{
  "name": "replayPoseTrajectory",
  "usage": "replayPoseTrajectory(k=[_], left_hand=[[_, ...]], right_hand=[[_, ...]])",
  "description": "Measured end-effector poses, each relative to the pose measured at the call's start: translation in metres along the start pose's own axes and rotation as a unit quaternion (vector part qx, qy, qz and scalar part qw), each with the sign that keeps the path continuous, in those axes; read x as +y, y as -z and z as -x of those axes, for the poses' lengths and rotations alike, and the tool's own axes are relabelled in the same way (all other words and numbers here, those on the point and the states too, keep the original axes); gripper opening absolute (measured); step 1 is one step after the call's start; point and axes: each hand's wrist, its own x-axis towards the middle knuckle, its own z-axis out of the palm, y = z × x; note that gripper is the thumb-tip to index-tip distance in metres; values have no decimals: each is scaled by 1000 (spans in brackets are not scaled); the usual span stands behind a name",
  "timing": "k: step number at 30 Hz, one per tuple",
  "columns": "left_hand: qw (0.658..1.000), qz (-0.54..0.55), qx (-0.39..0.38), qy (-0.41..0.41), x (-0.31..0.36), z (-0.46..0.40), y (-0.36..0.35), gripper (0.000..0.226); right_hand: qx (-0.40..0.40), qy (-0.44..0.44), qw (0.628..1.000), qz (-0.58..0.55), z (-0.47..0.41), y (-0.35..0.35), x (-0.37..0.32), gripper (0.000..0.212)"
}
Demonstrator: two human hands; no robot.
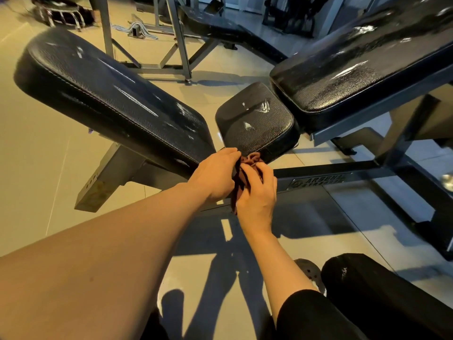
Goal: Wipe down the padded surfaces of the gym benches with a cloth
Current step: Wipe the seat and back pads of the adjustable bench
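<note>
Brown cloth [245, 177] is bunched between both hands, left hand [215, 176] and right hand [257, 195] each gripping it, just before the small seat pad [255, 123]. Folding it flat first would likely wipe the padding more evenly.

Open floor [36, 143] left of long pad [110, 94]; steel frame [331, 173] rightward.

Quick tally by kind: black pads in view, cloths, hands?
Black pads: 4, namely long pad, small seat pad, right pad, far pad
Cloths: 1, brown cloth
Hands: 2, left hand, right hand
Total: 7
</note>
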Motion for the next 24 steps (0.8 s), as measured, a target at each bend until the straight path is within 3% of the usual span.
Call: replayPoseTrajectory(k=[5,8,16,18,21,24], left_hand=[[997,-68,-31,-22,3,29,13,71],[997,-81,-8,0,-2,58,28,68],[976,-88,164,114,-9,117,71,77],[970,-127,175,115,-20,128,70,80],[961,-215,155,77,-43,131,74,83],[954,-259,129,75,-58,130,78,88]], right_hand=[[57,-113,988,-93,1,7,-17,36],[58,-124,981,-140,0,11,-36,35],[22,-162,966,-200,23,18,-87,35],[34,-172,963,-206,26,14,-96,35],[58,-118,972,-194,27,5,-112,37],[16,25,984,-173,17,-6,-128,42]])
